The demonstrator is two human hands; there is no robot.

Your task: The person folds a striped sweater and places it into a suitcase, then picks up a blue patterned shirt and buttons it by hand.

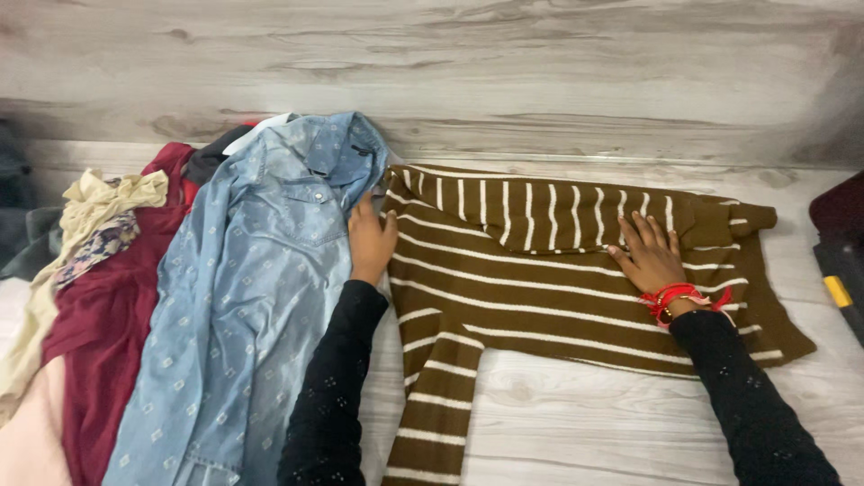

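Sweater, one, brown with thin white stripes, lies spread on the pale wood-grain surface under both hands, with one sleeve folded across its top and the other hanging down between the two forearms. Left hand rests at the sweater's left edge, fingers curled against the cloth where it meets the denim shirt; whether it pinches the fabric I cannot tell. Right hand lies flat and open on the folded sleeve, fingers spread, gripping nothing, with red thread bands at its wrist. Both arms wear black sleeves. Left of the left hand sits one loose pile of clothes: the light blue denim shirt on top, a maroon garment beside it, a cream one and a small floral piece further out. Far right of the right hand, a dark object with a yellow tab pokes in at the frame edge.
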